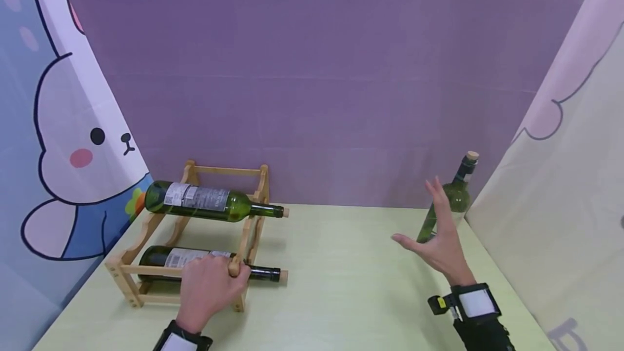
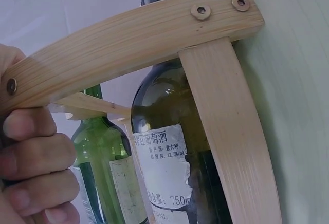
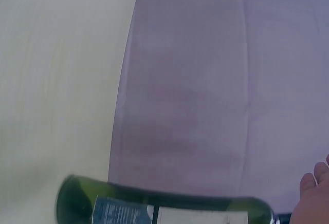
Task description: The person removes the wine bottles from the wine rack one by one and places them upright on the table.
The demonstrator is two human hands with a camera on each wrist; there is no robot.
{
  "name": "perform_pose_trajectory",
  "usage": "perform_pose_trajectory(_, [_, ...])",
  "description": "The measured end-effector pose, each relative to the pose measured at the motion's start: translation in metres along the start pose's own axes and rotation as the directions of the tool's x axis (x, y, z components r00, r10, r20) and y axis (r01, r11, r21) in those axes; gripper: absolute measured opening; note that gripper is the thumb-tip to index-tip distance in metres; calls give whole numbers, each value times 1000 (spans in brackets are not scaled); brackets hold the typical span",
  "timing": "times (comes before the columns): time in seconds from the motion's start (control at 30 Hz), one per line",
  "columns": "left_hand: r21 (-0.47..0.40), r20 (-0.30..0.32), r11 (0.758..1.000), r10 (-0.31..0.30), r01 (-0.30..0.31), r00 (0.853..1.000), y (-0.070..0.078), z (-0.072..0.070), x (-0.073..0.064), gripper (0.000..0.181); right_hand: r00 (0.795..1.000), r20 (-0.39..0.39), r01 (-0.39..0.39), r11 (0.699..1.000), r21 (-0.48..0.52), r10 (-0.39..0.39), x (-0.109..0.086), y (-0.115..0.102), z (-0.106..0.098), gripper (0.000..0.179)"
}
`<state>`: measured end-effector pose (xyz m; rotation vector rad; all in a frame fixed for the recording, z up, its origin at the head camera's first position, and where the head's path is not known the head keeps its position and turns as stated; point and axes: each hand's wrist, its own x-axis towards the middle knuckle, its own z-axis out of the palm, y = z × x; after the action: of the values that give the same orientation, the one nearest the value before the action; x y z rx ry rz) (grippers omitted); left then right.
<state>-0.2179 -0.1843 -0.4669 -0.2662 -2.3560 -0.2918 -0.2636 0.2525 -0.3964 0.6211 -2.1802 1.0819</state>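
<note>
My left hand (image 1: 209, 288) grips the front right end of a wooden wine rack (image 1: 151, 271). In the left wrist view its fingers (image 2: 43, 154) curl beneath the wooden bar. Two corked green wine bottles lie across the rack: an upper bottle (image 1: 195, 199) at the back and a lower bottle (image 1: 265, 273) at the front, partly hidden by the rail and hand. A third corked wine bottle (image 1: 457, 196) stands upright at the right. My right hand (image 1: 443, 245) is beside it, thumb and fingers spread wide, covering part of the glass. Whether they touch cannot be told.
The pale table (image 1: 336, 286) stretches between the rack and the standing bottle. Behind it rises a purple backdrop (image 1: 331, 85). A printed cloth (image 1: 73, 123) borders the left side, and a pale cloth (image 1: 551, 221) the right, close to the standing bottle.
</note>
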Motion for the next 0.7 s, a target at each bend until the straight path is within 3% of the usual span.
perform_pose_trajectory(0.13, [-8,22,1000,-12,13,1000,0,0,1,53,997,70,35,999,3,-35,2,9,14,118])
perform_pose_trajectory(0.3, [-11,42,1000,-16,16,999,0,-1,2,55,990,143,3,999,-42,3,3,22,32,121])
perform_pose_trajectory(0.7, [-1,22,1000,-9,9,1000,-1,0,2,55,974,225,16,1000,-22,-11,12,-4,73,122])
